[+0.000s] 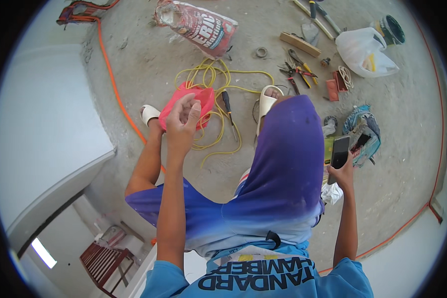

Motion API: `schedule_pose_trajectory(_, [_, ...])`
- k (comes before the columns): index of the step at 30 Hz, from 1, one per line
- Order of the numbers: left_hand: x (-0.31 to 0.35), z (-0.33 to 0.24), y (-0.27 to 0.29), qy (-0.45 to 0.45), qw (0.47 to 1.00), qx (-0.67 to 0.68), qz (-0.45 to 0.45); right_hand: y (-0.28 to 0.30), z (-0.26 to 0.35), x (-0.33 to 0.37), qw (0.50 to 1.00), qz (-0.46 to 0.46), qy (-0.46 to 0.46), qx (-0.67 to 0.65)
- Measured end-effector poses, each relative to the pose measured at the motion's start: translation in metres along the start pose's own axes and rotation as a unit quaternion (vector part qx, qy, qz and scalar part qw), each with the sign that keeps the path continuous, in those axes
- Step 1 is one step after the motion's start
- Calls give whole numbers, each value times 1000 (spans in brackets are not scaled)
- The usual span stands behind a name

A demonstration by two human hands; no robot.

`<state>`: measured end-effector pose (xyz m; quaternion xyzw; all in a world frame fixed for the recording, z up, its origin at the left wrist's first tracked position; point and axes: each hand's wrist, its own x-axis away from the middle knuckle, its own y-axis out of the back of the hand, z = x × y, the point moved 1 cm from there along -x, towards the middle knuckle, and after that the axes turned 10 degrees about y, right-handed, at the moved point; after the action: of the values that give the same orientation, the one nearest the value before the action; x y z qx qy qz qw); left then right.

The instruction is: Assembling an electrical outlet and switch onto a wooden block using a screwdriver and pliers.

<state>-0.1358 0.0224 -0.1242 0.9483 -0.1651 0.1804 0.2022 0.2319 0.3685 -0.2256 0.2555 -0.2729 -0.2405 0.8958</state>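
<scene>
Left hand (pixel 185 119) hides part of pink bag (pixel 206 98); lower edge crops blue shirt (pixel 233 270).

Rough concrete floor (pixel 144 54), scattered pliers (pixel 299 60) and orange tubing (pixel 107 60) mark a room under construction.

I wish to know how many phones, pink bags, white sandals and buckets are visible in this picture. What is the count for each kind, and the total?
Phones: 1, held in the right hand
Pink bags: 1, partly hidden by the left hand
White sandals: 2, both worn
Buckets: 1
Total: 5
</scene>
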Motion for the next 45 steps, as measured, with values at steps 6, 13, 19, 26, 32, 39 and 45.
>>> schedule_pose_trajectory(6, [-45, 179, 40, 254, 936, -230, 82, -94, -175, -14, 970, 54, -152, 182])
schedule_pose_trajectory(13, [-55, 253, -15, 128, 904, -377, 155, -112, -217, -21, 917, 2, -174, 358])
schedule_pose_trajectory(19, [-70, 250, -54, 173, 924, -304, 158, -120, -175, -23, 872, -123, -114, 460])
schedule_pose_trajectory(26, [-77, 179, -52, 133, 942, -252, 177, -143, -61, -114, 976, -102, 89, 173])
schedule_pose_trajectory(32, [-77, 103, -24, 74, 956, -233, 163, -159, -10, -315, 944, -82, 227, 227])
schedule_pose_trajectory(39, [-41, 59, 16, 70, 960, -235, 132, -141, -1, -452, 837, 14, 106, 537])
schedule_pose_trajectory(45, [-9, 13, 48, 56, 983, -164, 58, -139, 21, -441, 883, 14, 173, 437])
